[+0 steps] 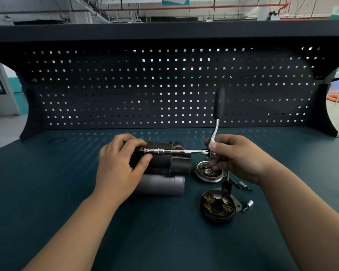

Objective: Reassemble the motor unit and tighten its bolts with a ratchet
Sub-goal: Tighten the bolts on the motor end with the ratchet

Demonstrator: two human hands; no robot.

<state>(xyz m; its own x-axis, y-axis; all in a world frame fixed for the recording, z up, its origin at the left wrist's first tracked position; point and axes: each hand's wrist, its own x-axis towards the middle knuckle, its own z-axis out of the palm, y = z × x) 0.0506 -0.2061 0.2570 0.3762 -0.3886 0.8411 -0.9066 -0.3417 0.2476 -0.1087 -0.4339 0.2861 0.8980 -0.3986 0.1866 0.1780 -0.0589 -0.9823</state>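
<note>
Head view: a person's two bare hands work a ratchet on a motor unit at a workbench (164,241), with a pegboard (164,85) at the far side.
Motor unit (176,163): lies on its side at the middle of the bench, long axis left to right. It has a dark housing, and a grey cylinder (160,185) on its near side.
Left hand (121,163): fingers and thumb curled round the left end of the motor unit, pinning it down.
Right hand (237,157): fingertips pinch the ratchet at its head; nothing else is held.
Ratchet (213,133): the head is just right of the motor, and the black-grip handle stands up toward the far side with no hand on it.
Extension bar (182,151): runs left from the ratchet head along the top of the housing to a socket (158,151) at the left hand. The bolt itself is hidden.
Loose parts: an end cover (204,174) sits just right of the motor, a brush holder (217,207) near-right, and a loose socket (249,205) beside it.
Handling, motor: probably heavy, rigid metal. It is round, so it is likely to roll under torque. Take it round the housing, as the left hand does.
Handling, ratchet: stiff, with a smooth chrome shank that is likely slippery. The rubber grip is the place to hold for real torque. The long bar may wobble off the bolt, so steady the head.
Stage: looks like fastener run-in, with the cover and brush holder not yet fitted.
</note>
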